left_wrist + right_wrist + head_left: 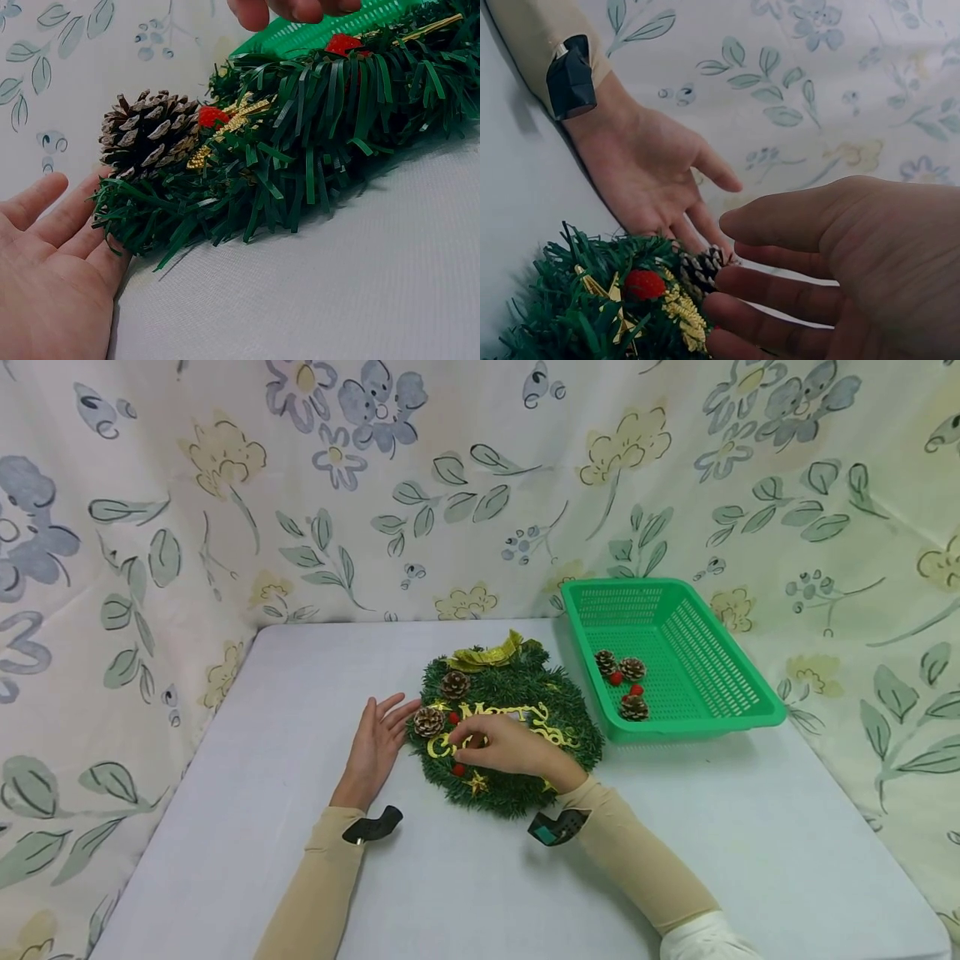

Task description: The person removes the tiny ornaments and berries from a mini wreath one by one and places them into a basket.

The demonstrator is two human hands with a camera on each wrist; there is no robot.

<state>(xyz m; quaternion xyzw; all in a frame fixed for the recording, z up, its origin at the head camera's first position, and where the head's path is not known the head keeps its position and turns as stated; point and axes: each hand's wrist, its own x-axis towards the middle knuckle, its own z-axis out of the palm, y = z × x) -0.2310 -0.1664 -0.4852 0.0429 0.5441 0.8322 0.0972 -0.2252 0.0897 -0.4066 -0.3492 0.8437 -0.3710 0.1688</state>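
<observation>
A green tinsel wreath (pixel 517 792) lies on the table. It bears a gold ribbon (pixel 491 657), yellow "Merry" lettering (pixel 551 727), a gold star (pixel 477 784), red berries (pixel 459 769) and two pinecones, one at its left rim (pixel 429 722). My left hand (pixel 378 739) is palm up beside that rim, fingers extended, their tips at the tinsel below the pinecone (pixel 150 135). Over the wreath's lettering hovers my right hand (pixel 510 743). Its fingers bend loosely, thumb apart from them, and nothing shows between them in the right wrist view. Part of the lettering is hidden beneath it.
A green plastic basket (pixel 693 727) stands right of the wreath. Inside it are several pinecones (pixel 632 669) and red berries (pixel 616 678). White cloth covers the table (pixel 300 677), and a floral curtain (pixel 465 552) hangs behind and at both sides.
</observation>
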